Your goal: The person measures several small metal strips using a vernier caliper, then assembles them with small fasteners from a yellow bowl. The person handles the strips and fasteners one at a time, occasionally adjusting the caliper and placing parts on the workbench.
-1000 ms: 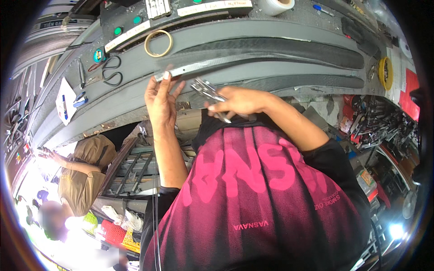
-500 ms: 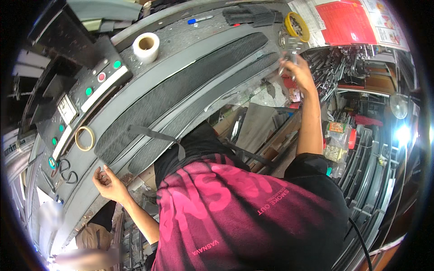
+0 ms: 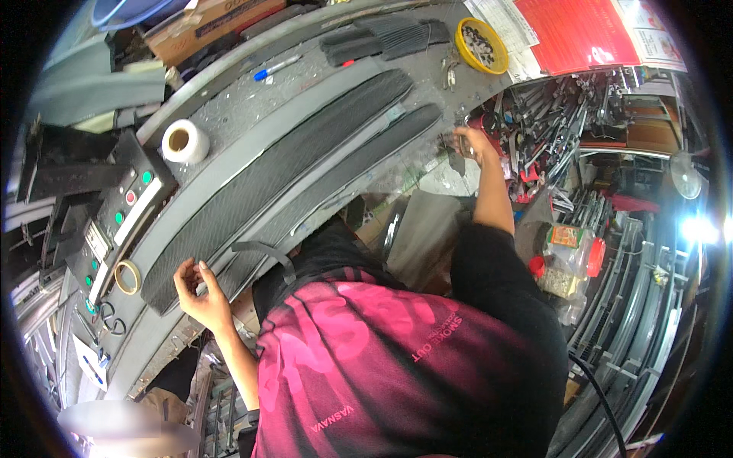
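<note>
Two long dark ribbed strips lie side by side on the bench, a wide far strip (image 3: pixel 282 179) and a narrower near strip (image 3: pixel 359 164), both with grey borders. My left hand (image 3: pixel 202 298) hovers at their left ends, fingers loosely curled and apart, with nothing visible in it. My right hand (image 3: pixel 475 143) is just beyond the right end of the narrower strip. Its fingers are bent around something small and dark that is too blurred to name. A dark strap (image 3: pixel 263 250) lies across the near strip's left part.
At the back right stands a yellow basket (image 3: pixel 482 47) of small parts, with small metal pieces (image 3: pixel 450 75) beside it. A white roll (image 3: pixel 185 142), a tape ring (image 3: pixel 127 277), scissors (image 3: pixel 112 320), a blue-capped marker (image 3: pixel 276 69) and a button panel (image 3: pixel 126 206) line the bench. Another person is at lower left.
My right hand has drawn back toward me from beside the yellow basket, where it held something shiny. My left hand has risen to the strips' left ends. The view has shifted.
</note>
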Motion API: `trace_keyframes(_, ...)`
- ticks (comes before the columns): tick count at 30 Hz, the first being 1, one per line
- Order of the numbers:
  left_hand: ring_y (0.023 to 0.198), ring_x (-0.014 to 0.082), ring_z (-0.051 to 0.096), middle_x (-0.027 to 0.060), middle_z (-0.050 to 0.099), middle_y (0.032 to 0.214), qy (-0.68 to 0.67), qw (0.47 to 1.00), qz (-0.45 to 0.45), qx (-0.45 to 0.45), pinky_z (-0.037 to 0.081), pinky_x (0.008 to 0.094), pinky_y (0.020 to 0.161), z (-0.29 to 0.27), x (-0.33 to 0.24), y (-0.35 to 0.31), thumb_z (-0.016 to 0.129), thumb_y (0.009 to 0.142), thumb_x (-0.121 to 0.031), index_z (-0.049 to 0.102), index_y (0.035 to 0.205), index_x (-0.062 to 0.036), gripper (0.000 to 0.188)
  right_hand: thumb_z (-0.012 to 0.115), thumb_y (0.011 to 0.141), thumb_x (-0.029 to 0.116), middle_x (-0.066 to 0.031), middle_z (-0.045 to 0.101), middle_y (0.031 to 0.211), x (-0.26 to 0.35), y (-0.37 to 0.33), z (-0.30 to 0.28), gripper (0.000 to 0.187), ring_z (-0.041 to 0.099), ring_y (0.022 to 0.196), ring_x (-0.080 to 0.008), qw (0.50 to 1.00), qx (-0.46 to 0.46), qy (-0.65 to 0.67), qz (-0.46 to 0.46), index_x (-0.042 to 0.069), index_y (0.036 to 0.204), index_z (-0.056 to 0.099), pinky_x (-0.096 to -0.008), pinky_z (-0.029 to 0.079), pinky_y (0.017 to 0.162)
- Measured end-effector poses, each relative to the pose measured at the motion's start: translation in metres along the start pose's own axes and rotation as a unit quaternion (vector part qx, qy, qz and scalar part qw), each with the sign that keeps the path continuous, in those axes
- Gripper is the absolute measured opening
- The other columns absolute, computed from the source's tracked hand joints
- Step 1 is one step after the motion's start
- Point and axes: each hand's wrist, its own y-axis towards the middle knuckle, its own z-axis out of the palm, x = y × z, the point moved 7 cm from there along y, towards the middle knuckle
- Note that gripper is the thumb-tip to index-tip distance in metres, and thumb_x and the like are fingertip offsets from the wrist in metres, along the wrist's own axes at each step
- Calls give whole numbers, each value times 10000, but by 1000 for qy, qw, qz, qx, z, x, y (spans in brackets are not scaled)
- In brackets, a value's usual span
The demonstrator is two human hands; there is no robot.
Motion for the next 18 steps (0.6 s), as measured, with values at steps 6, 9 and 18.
trace_keyframes(6, 1135, 306, 693, 153, 742, 1183, 60, 996, 64, 19, 536, 437, 1020, 88, -57, -7, 836, 946, -161, 713, 1225, -6, 342, 769, 953, 278, -59, 764, 1109, 7, -31, -7, 330, 729, 1051, -199, 987, 11, -96, -126, 65, 1203, 734, -425, 590, 869)
trace_keyframes(9, 1347, 414, 598, 210, 670, 1379, 120, 975, 163, 87, 462, 518, 1164, 159, -97, -1, 893, 860, -222, 692, 1336, -33, 550, 767, 958, 285, -94, 756, 1182, 9, -40, 15, 385, 726, 1083, -227, 988, 38, -23, -149, 50, 1260, 729, -435, 588, 897)
trace_keyframes(18, 1381, 419, 552, 213, 588, 1482, 228, 917, 261, 200, 449, 574, 1148, 332, -173, 18, 867, 877, -408, 603, 1510, -79, 760, 750, 1006, 290, -83, 769, 1204, 42, -98, 85, 431, 738, 1111, -196, 953, 188, 2, -236, 57, 1363, 686, -369, 581, 896)
